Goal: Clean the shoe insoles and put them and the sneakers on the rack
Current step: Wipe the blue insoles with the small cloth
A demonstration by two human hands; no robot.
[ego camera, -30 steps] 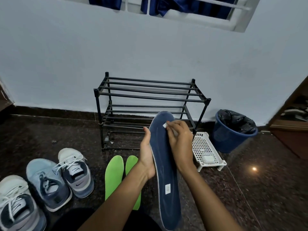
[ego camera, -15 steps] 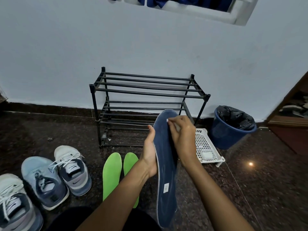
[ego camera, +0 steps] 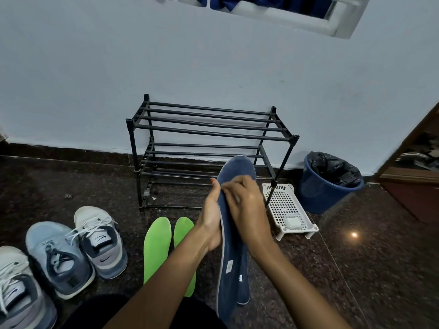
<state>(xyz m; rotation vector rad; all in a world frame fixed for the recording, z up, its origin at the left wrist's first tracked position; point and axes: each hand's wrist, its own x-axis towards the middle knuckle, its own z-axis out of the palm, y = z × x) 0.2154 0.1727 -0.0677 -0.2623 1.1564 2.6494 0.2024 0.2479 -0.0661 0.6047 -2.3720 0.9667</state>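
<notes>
my left hand (ego camera: 210, 225) gripped the blue insole (ego camera: 231, 260) upright by its left edge, before the rack (ego camera: 206, 125). my right hand (ego camera: 247, 204) curled blurred fingers against its toe half; i could not tell what they held. green insoles (ego camera: 156, 245) lay on the floor (ego camera: 356, 269).

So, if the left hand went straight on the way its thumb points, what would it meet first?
Probably the lower bars of the black shoe rack: the left hand, holding the blue insole, points up and away toward them. Depth is unclear.
</notes>
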